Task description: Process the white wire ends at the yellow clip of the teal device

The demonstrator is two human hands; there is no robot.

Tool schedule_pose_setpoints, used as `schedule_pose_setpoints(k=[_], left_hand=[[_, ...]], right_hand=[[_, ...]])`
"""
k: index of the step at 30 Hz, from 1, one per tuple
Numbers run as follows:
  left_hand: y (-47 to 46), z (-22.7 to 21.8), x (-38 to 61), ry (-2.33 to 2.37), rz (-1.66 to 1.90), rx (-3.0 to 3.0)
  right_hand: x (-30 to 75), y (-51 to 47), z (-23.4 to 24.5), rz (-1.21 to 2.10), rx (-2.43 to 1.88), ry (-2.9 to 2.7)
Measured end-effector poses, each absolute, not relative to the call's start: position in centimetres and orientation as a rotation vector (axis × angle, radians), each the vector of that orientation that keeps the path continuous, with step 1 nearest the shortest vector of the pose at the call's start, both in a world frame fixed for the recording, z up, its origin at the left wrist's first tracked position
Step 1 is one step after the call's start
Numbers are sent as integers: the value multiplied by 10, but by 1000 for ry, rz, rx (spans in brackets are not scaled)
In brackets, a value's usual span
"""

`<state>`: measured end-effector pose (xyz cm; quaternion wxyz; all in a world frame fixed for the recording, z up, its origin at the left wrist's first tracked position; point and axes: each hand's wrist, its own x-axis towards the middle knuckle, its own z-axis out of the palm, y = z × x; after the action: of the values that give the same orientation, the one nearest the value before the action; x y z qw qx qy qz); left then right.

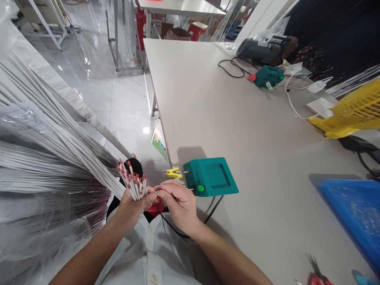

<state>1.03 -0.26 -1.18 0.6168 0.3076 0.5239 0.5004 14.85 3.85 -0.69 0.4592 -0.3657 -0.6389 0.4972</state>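
Observation:
My left hand (134, 206) is closed around a bundle of white cables (137, 189) whose ends are red. From there the cables run back to the left into a large hanging mass of white cables (65, 134). Thumb and fingers of my right hand (179, 204) are pinched together, touching the left thumb tip; whatever lies between them is too small to make out. Just beyond the right hand, a green device (215, 177) with a green button sits at the table edge. A yellow clip (172, 173) sticks out from its left side.
On the grey table (252, 142) lie a blue tray (353, 213), a yellow plastic basket (353, 109) and red-handled scissors (317, 273). A second green device (268, 76) and a dark motor (258, 50) stand at the far right. A wheeled metal rack (116, 43) stands on the floor.

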Motion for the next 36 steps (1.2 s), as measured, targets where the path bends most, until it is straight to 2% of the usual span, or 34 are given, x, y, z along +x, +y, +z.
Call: schedule_pose_setpoints(k=[6,10,13,16,18,23,28,32,36], left_hand=[[-1,-4,17,1374,1058,839],[-4,-10,28,1533,1124,773],[-5,-13,33,1587,1177,711],[-1,-8,31,1652,1195,696],[2,-3,26,1684,1189,719],[0,-1,17,1579,1138,793],[-6,-4,17,1507,1040,930],[-7,-8,13,1452,990,1003],[-7,-12,10,1484,920,1062]], right_hand=[[156,42,-14,778,-930,-1962],[158,44,-20,352,-900,-2148],[160,43,-20,210,-860,-2257],[164,40,-16,265,-719,-2352],[167,39,-11,456,-666,-2311],[169,48,5,992,-996,-1913],[165,57,8,1281,-1004,-1930],[168,58,4,1135,-868,-2066],[176,57,1,549,-647,-2440]])
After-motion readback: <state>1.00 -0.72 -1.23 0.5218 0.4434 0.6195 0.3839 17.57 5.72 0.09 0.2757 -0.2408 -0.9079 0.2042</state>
